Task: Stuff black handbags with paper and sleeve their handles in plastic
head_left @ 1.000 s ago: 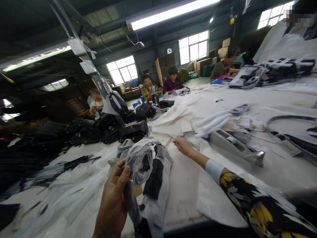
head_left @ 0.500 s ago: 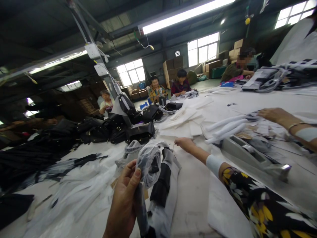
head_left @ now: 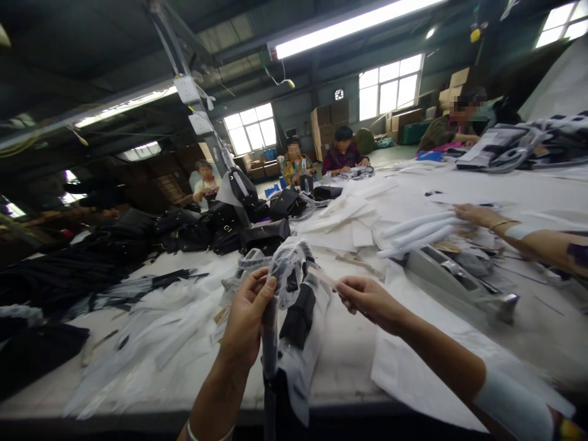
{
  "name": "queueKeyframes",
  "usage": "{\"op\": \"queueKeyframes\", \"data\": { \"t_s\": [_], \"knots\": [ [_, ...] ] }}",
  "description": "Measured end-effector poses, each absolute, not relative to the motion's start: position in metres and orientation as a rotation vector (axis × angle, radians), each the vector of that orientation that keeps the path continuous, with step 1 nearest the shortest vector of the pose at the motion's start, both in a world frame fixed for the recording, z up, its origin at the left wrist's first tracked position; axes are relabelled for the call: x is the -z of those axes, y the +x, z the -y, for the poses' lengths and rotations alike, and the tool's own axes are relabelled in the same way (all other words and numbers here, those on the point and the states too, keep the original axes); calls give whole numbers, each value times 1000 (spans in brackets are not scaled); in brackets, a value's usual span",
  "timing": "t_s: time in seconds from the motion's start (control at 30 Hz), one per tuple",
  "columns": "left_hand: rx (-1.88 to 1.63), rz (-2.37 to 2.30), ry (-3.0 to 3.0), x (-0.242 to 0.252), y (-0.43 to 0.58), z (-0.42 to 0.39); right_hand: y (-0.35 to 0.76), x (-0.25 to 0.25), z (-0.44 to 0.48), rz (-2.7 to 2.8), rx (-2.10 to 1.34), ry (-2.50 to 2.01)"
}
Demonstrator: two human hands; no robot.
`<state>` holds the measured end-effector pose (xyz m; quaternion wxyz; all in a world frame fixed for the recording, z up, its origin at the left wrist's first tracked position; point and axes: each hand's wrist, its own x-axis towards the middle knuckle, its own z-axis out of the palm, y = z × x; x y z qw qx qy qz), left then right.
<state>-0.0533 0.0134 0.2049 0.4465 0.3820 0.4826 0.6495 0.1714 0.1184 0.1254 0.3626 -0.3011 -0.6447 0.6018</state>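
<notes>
My left hand (head_left: 245, 321) is closed on a black strap wrapped in clear plastic (head_left: 289, 288), held upright over the table's near edge. My right hand (head_left: 367, 300) pinches a thin strip of clear tape (head_left: 321, 275) that reaches toward the top of the wrapped bundle. The strap's lower end hangs below the table edge. A grey tape dispenser (head_left: 452, 275) lies on the white table (head_left: 349, 349) just right of my right hand.
Another person's hand (head_left: 478, 214) rests on white rolled pieces (head_left: 413, 233) at the right. Black handbags (head_left: 239, 226) pile at the centre left, plastic sleeves (head_left: 147, 324) litter the left. Several seated people work at the far end.
My right hand has drawn back from the table with a strip of tape and come up beside the bundle. My left hand raised the wrapped strap a little. The other person's hand came into view.
</notes>
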Motion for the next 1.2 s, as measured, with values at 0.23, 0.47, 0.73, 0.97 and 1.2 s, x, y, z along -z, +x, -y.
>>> {"op": "queueKeyframes", "data": {
  "t_s": [0.23,0.47,0.73,0.97,1.2],
  "knots": [
    [-1593,-1314,1125,-210,-58,-10,153,-151,-81,1836,-1314,-778],
    [-1503,-1290,1279,-218,-43,-2,112,-179,-86,1735,-1297,-663],
    [-1481,-1278,1355,-219,-47,-1,116,-183,-91,1514,-2106,-348],
    [-1445,-1309,1361,-218,-47,-1,122,-190,-90,1494,-1956,-484],
    [-1475,-1295,1406,-221,-47,3,120,-204,-65,1397,-1955,-504]
  ]
}}
